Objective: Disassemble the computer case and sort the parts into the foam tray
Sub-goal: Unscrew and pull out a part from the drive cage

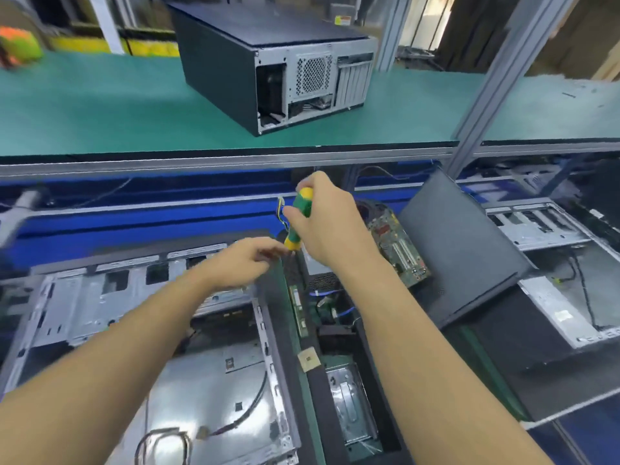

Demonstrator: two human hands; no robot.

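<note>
Computer case lies below right hand gripping screwdriver; left hand too blurred to tell.

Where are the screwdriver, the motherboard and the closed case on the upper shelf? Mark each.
Screwdriver [299,209]: head view, green handle.
Motherboard [401,253]: head view, expansion slots.
Closed case [218,72]: head view, dark side panel.

Right hand grips green-yellow screwdriver above open case far right corner. Left hand blurred beside screwdriver tip, grip unclear. Foam tray just right of case; circuit board farther right.
</note>
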